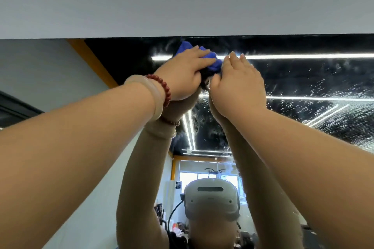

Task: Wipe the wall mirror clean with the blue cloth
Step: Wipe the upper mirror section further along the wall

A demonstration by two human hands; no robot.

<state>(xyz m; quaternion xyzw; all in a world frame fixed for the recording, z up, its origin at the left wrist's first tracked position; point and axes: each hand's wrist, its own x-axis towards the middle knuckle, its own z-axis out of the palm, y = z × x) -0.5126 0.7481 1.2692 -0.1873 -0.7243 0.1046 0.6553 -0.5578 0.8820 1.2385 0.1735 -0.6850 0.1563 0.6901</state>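
The wall mirror [303, 87] fills the lower part of the view, its top edge running under a grey wall. Many water droplets speckle its right side. My left hand [182, 70] presses the bunched blue cloth [214, 62] against the glass just below the top edge, fingers curled over it. My right hand [238, 85] lies flat on the mirror right beside the cloth, fingers straight and pointing up. Both arms reach upward. The cloth is mostly hidden under my left hand.
A plain grey wall [182, 0] sits above the mirror. The glass reflects my arms, a white headset [210, 198], ceiling light strips, an orange-trimmed room and a bright window. A red bead bracelet [164, 87] and a pale bangle circle my left wrist.
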